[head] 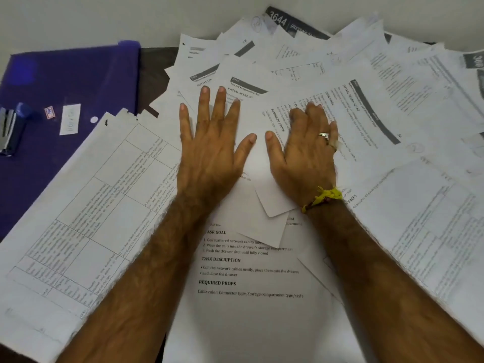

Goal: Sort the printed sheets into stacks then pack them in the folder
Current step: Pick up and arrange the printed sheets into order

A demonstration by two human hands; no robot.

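Across the desk, printed sheets (301, 82) lie scattered and overlapping, covering nearly all of it. The left hand (209, 142) presses flat with fingers spread; the right hand (306, 148) rests beside it, fingers bent on paper. The purple folder (73, 79) lies far left, a stapler (13, 127) on it.

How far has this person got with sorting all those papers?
Barely started, it seems. Done: nothing visibly; no neat stacks show, and the printed sheets lie fanned and overlapping across the table. In hand: the left hand lies flat with fingers spread on the sheets, and the right hand rests on them with fingers bent. Left: all the stacking, then packing into the purple folder, which lies at the left with a stapler on it.
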